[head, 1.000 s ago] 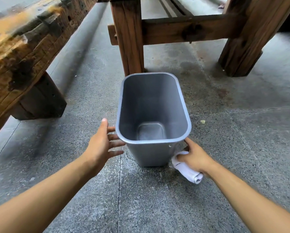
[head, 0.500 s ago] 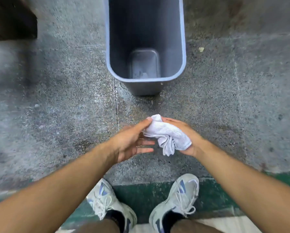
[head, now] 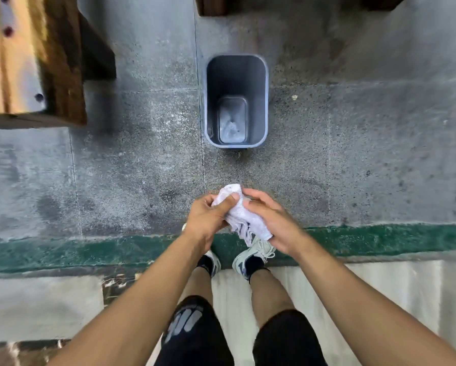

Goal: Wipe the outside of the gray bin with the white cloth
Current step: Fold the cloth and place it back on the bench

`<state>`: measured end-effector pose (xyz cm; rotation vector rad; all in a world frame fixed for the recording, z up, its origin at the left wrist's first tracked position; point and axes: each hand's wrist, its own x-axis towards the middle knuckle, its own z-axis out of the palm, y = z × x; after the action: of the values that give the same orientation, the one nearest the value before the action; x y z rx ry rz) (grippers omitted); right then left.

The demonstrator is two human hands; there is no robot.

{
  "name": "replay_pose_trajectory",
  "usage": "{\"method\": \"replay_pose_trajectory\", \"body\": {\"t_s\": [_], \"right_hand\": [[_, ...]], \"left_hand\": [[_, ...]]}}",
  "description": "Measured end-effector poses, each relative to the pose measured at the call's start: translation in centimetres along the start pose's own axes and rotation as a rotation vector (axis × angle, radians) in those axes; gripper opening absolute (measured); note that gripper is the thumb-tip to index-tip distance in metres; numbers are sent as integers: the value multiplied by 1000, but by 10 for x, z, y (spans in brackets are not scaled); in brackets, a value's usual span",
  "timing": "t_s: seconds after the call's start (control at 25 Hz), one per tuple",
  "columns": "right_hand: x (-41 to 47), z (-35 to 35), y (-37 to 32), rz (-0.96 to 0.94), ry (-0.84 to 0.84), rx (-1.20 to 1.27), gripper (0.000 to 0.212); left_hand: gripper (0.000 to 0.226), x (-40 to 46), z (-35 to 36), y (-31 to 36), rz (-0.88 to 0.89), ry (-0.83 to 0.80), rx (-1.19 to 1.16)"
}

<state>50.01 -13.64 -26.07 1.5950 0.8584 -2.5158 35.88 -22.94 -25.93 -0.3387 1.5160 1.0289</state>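
The gray bin [head: 263, 75] stands upright on the concrete floor ahead of me, seen from almost straight above, so its outer walls are mostly hidden. The white cloth [head: 244, 219] is bunched up between both hands, well short of the bin and above my shoes. My left hand [head: 208, 220] grips the cloth's upper left part with its thumb pressed on top. My right hand [head: 270, 220] cups the cloth from the right side. Neither hand touches the bin.
A wooden bench [head: 31, 62] fills the upper left. A dark wooden post base [head: 211, 5] sits at the top edge behind the bin. A green painted strip [head: 89, 249] crosses the floor at my feet, with a pale surface below it.
The view has risen and pulled back from the bin. My right hand lifted the cloth away from the bin's base, and my left hand left the rim and closed on the cloth.
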Motion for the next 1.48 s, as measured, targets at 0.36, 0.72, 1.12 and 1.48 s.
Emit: {"method": "replay_pose_trajectory", "body": {"t_s": [0.36,0.72,1.12,1.48], "right_hand": [[-129,129,-115,-200,340,-670,17],[-137,167,-251,-459,224,-394,4],[-79,208,-423,-298,-33,17,25],[31,265,-503,-315,325,-117,16]], "left_hand": [[53,-153,-8,143,158,-29,96],[42,-176,-12,282,232,-51,88],[33,-138,-6,468,307,-92,-19],[17,-25,-21,586,339,-65,299]]}}
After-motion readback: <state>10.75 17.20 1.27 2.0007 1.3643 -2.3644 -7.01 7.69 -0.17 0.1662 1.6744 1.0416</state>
